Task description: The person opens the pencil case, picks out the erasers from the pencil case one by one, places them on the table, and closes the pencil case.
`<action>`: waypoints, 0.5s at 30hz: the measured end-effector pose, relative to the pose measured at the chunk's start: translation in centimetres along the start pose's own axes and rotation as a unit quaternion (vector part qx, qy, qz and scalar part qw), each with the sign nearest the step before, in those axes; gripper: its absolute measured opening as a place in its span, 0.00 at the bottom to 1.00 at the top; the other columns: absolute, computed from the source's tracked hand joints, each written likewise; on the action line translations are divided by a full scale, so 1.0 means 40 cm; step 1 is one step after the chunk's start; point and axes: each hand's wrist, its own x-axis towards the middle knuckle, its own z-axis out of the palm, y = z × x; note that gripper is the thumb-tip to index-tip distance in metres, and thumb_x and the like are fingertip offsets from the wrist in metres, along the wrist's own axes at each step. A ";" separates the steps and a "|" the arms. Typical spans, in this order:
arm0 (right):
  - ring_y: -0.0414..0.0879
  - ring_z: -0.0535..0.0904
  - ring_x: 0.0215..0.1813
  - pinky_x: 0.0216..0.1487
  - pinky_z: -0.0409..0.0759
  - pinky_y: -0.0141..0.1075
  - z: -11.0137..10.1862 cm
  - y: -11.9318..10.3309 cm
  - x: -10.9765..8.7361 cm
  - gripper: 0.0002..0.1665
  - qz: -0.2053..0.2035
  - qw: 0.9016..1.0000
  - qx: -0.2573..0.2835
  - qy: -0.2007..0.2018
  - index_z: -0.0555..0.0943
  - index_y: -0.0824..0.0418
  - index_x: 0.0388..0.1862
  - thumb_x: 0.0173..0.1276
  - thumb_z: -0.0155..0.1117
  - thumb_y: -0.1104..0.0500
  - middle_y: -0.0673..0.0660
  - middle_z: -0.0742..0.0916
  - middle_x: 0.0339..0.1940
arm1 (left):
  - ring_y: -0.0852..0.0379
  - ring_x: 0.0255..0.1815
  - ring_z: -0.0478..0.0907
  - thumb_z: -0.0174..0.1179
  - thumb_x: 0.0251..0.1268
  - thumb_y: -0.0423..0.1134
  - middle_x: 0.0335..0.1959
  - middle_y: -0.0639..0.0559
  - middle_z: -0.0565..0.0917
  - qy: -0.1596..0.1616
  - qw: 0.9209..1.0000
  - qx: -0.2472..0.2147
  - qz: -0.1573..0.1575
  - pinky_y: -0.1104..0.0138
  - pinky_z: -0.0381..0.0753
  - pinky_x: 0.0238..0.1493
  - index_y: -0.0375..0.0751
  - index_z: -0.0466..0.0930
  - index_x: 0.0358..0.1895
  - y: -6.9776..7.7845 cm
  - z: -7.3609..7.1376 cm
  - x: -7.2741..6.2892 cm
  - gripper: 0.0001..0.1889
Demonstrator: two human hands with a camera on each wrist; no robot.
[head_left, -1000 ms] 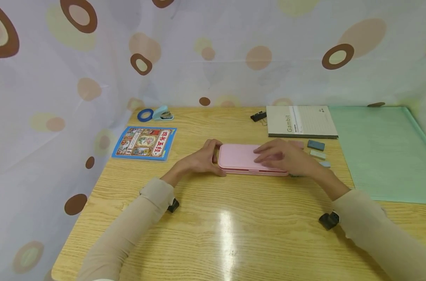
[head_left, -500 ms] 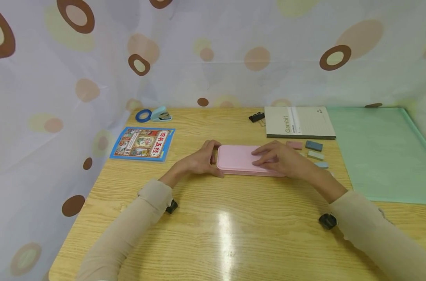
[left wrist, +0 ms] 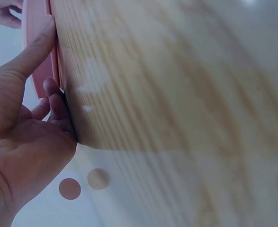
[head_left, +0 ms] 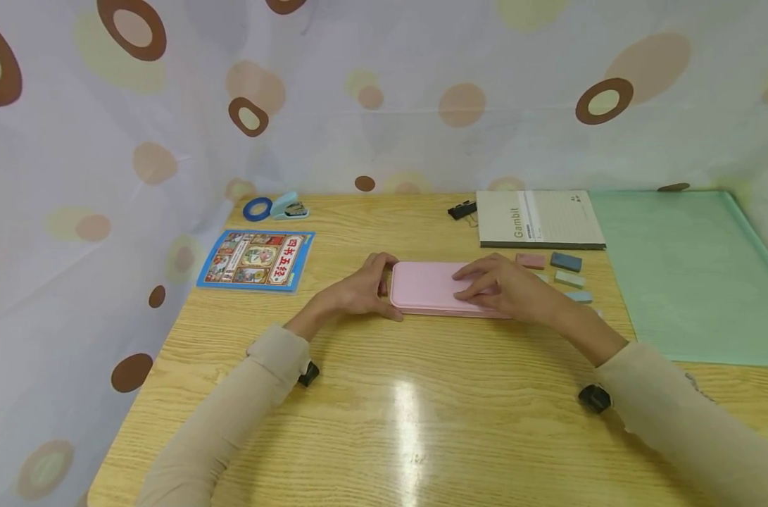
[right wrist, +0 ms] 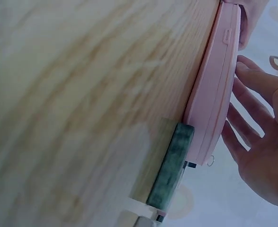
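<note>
A pink pencil case (head_left: 424, 285) lies lengthwise on the wooden table, its lid down flush on the base. Holding the case's left end is my left hand (head_left: 362, 287), thumb along the front side and fingers at the back corner. My right hand (head_left: 517, 289) rests its fairly straight fingertips on the right part of the lid and hides that end from above. In the right wrist view, the right hand (right wrist: 266, 123) spreads over the lid, and a small latch (right wrist: 227, 36) shows on the case's front side. The left thumb (left wrist: 37, 47) reaches along the case in the left wrist view.
Several small blocks, among them a dark blue one (head_left: 566, 262) and a dark green one (right wrist: 172, 165), lie right of the case. Behind are a Gambit notebook (head_left: 538, 220) and black clip (head_left: 462, 210). A green mat (head_left: 694, 274), blue booklet (head_left: 257, 260), stapler (head_left: 288, 206) and tape roll (head_left: 257, 208) lie around.
The gap along the front of the pencil case's lid has closed under my right hand, whose fingers came down onto the lid. My left hand has kept its hold on the left end.
</note>
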 end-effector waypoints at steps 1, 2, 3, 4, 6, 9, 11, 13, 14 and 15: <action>0.64 0.75 0.66 0.62 0.76 0.59 0.000 0.001 -0.003 0.14 -0.003 1.000 -0.004 -0.001 0.92 0.61 0.47 0.66 0.71 0.74 0.62 0.86 0.61 | 0.53 0.47 0.69 0.80 0.57 0.42 0.61 0.42 0.62 0.001 1.000 0.002 -0.001 0.66 0.71 0.50 0.36 0.54 0.75 0.000 0.000 -0.001 0.50; 0.64 0.75 0.68 0.64 0.74 0.59 -0.001 0.003 -0.007 0.15 -0.006 1.000 -0.010 -0.004 0.92 0.60 0.49 0.68 0.70 0.73 0.62 0.86 0.62 | 0.53 0.47 0.69 0.80 0.57 0.43 0.61 0.42 0.62 0.003 1.000 0.005 -0.003 0.66 0.71 0.50 0.36 0.54 0.76 0.001 0.000 -0.003 0.51; 0.63 0.74 0.69 0.66 0.73 0.60 -0.002 0.005 -0.013 0.15 -0.011 1.000 -0.019 -0.007 0.91 0.60 0.51 0.69 0.70 0.71 0.61 0.85 0.64 | 0.53 0.47 0.69 0.80 0.57 0.43 0.62 0.43 0.62 0.004 1.000 0.007 -0.005 0.66 0.71 0.49 0.36 0.54 0.76 0.002 0.001 -0.004 0.51; 0.62 0.74 0.70 0.67 0.73 0.59 -0.006 0.007 -0.019 0.16 -0.016 0.999 -0.030 -0.011 0.91 0.59 0.54 0.70 0.70 0.70 0.60 0.85 0.64 | 0.54 0.47 0.69 0.80 0.57 0.43 0.62 0.43 0.62 0.006 1.000 0.011 -0.005 0.66 0.71 0.49 0.36 0.54 0.76 0.003 0.001 -0.006 0.51; 0.59 0.76 0.69 0.65 0.75 0.56 -0.019 0.011 -0.036 0.17 -0.034 0.998 -0.055 -0.013 0.90 0.59 0.56 0.70 0.70 0.68 0.58 0.85 0.64 | 0.53 0.47 0.69 0.80 0.57 0.43 0.61 0.42 0.62 0.010 1.000 0.017 -0.005 0.66 0.72 0.50 0.35 0.54 0.77 0.008 0.002 -0.009 0.51; 0.57 0.79 0.65 0.61 0.78 0.53 -0.058 0.015 -0.072 0.17 -0.047 0.994 -0.098 -0.009 0.89 0.58 0.56 0.69 0.71 0.67 0.55 0.87 0.60 | 0.52 0.49 0.71 0.78 0.60 0.43 0.62 0.41 0.63 0.014 0.999 0.035 -0.006 0.63 0.73 0.52 0.32 0.56 0.78 0.021 0.004 -0.019 0.49; 0.58 0.80 0.64 0.58 0.79 0.54 -0.096 0.017 -0.101 0.17 -0.037 0.993 -0.112 0.005 0.90 0.59 0.55 0.69 0.72 0.67 0.56 0.88 0.58 | 0.50 0.53 0.72 0.76 0.62 0.44 0.64 0.40 0.65 0.028 0.997 0.064 -0.014 0.60 0.75 0.57 0.31 0.58 0.77 0.029 0.000 -0.033 0.47; 0.59 0.79 0.64 0.57 0.78 0.55 -0.138 0.025 -0.136 0.17 -0.004 0.992 -0.122 0.014 0.89 0.58 0.57 0.70 0.71 0.65 0.56 0.88 0.59 | 0.48 0.58 0.74 0.72 0.66 0.45 0.67 0.40 0.68 0.048 0.994 0.094 -0.026 0.57 0.75 0.62 0.30 0.62 0.76 0.036 -0.012 -0.056 0.42; 0.60 0.79 0.64 0.56 0.78 0.57 -0.160 0.032 -0.155 0.18 0.011 0.992 -0.125 0.022 0.88 0.58 0.58 0.70 0.71 0.65 0.57 0.87 0.59 | 0.46 0.61 0.75 0.70 0.69 0.45 0.68 0.40 0.70 0.062 0.991 0.113 -0.031 0.55 0.75 0.64 0.31 0.65 0.76 0.036 -0.022 -0.070 0.39; 0.62 0.78 0.64 0.55 0.78 0.59 -0.182 0.038 -0.176 0.19 0.033 0.991 -0.129 0.030 0.87 0.59 0.59 0.70 0.71 0.65 0.59 0.87 0.60 | 0.45 0.65 0.74 0.67 0.72 0.46 0.69 0.40 0.72 0.080 0.987 0.132 -0.033 0.53 0.74 0.67 0.31 0.67 0.75 0.036 -0.034 -0.086 0.35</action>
